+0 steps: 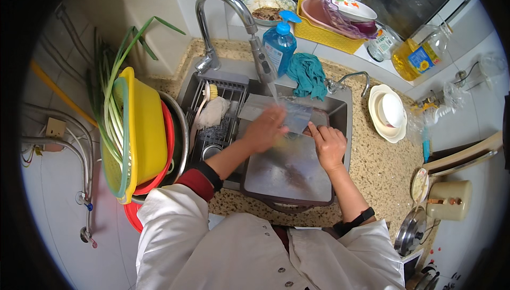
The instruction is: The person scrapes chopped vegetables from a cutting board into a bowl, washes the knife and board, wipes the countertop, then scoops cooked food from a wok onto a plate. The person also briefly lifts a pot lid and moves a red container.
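Note:
Water runs from the pull-down faucet (263, 61) onto the broad, wet metal blade of a cleaver (255, 108). My right hand (330, 144) is closed around the cleaver's handle end, its index finger stretched along the edge of the blade. My left hand (265, 130) is blurred by motion, at the blade under the stream; whether its fingers touch the metal is unclear. Beneath both hands a rectangular dark-rimmed pan (287, 174) rests over the sink (344, 114), wet and brownish-stained inside. Its handle points towards me.
Left in the sink, a drying rack (235, 87) carries a brush (211, 91) and a pale cloth (215, 112). Yellow baskets (147, 130) with scallions stand further left. Behind are a blue soap bottle (281, 43) and a teal cloth (306, 75). White bowls (388, 110) sit right.

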Available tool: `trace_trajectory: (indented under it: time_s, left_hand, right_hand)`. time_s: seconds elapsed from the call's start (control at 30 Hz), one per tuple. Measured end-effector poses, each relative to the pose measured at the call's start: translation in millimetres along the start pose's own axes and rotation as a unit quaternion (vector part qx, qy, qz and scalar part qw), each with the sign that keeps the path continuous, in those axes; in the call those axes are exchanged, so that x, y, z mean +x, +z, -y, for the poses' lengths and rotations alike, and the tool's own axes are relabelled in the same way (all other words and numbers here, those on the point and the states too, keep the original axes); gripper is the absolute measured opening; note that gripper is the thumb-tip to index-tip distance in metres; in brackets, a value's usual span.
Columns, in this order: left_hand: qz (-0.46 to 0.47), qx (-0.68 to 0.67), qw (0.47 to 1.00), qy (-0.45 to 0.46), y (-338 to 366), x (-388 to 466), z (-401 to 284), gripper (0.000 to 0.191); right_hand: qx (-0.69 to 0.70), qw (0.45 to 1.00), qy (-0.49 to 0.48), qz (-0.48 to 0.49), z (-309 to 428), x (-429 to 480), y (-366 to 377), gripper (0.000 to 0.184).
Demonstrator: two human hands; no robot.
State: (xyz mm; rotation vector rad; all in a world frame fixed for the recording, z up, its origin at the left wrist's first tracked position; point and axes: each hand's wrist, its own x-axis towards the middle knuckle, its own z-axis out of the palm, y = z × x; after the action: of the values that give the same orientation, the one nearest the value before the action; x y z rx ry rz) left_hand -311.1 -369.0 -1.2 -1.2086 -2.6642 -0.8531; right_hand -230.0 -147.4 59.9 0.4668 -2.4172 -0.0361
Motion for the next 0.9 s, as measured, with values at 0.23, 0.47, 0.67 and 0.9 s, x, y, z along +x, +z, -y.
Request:
trace_trajectory:
  time_s: [0.23, 0.47, 0.67, 0.9]
  left_hand:
    - [0.026, 0.086, 0.978, -0.190, -2, -3, 21, 0.064]
    - [0.030, -0.057, 0.996, 0.066, 28, 0, -16, 0.059]
    - [-0.046, -0.126, 0.981, -0.137, 53, -19, 48, 0.051]
    - [-0.120, -0.819, 0.403, -0.390, 49, 29, 53, 0.046]
  right_hand:
    - [-0.002, 1.000, -0.011, 0.007, -3, -2, -8, 0.034]
    - [0.012, 0.999, -0.008, 0.036, -3, -12, -2, 0.037]
    - [0.000, 0.989, 0.118, 0.087, -22, -43, -20, 0.030]
    - [-0.023, 0.958, 0.264, 0.106, -30, -105, -69, 0.035]
